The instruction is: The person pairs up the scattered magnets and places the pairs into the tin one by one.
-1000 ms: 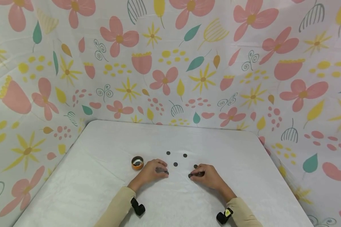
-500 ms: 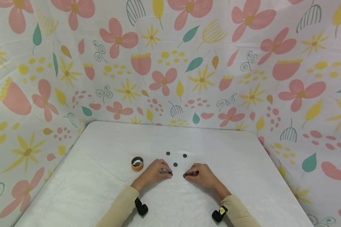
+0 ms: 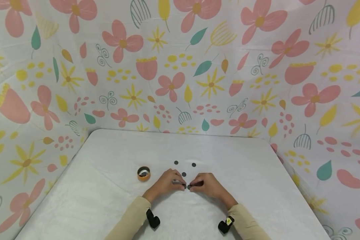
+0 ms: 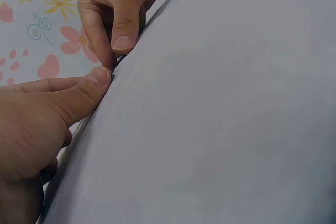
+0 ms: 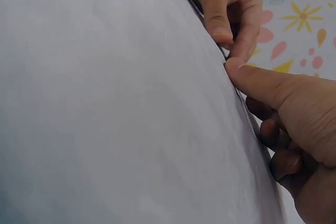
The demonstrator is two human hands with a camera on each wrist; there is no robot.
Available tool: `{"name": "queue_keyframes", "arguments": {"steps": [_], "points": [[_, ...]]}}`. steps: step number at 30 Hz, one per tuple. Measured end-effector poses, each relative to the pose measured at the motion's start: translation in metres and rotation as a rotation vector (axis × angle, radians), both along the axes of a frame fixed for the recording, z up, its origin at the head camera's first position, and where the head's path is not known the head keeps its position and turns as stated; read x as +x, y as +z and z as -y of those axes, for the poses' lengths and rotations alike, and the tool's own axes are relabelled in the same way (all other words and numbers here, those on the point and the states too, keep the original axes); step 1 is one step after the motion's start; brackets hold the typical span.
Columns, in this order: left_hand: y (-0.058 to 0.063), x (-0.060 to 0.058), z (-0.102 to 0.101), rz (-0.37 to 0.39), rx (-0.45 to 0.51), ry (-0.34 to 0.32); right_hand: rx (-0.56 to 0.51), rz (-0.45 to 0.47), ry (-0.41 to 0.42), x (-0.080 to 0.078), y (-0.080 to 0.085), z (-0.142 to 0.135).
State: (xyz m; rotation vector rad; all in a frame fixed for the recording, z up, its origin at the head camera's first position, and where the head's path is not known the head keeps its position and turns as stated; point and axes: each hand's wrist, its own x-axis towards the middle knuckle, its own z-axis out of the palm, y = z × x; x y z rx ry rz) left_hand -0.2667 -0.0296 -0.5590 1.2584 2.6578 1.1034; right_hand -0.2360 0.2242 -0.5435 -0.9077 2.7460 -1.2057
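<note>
In the head view, my left hand (image 3: 169, 181) pinches a small flat dark disc (image 3: 185, 187) between thumb and fingers, low over the white table. My right hand (image 3: 209, 185) pinches a similar dark disc (image 3: 189, 187). The two discs lie almost edge to edge; whether they touch cannot be told. Both wrist views show the hands' fingertips meeting closely, with just a dark sliver of disc at the left thumb (image 4: 100, 74) and the right thumb (image 5: 236, 65). Just beyond the hands lie three loose discs: a near one (image 3: 184, 174), a left one (image 3: 176, 162) and a right one (image 3: 193, 165).
Left of my left hand stands a small round orange tin (image 3: 143, 177) without a lid, shiny inside, with something dark at its bottom. A white cloth covers the table (image 3: 108, 160). Flower-printed fabric (image 3: 180, 66) rises along its back and sides.
Both hands have moved toward each other, bringing their discs from well apart to nearly meeting. A further loose disc beside the right hand is now out of sight behind it.
</note>
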Motion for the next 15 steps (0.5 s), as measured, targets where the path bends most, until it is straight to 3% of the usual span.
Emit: {"name": "queue_keyframes", "arguments": {"steps": [7,15], "points": [[0.0035,0.0030,0.0004,0.040,-0.007,0.007,-0.005,0.032,-0.002,0.0001,0.0008,0.0024],[0.0065,0.0062,0.0016,0.051,-0.006,0.002,-0.006,-0.004,0.011,-0.0002,-0.0013,0.0041]]}}
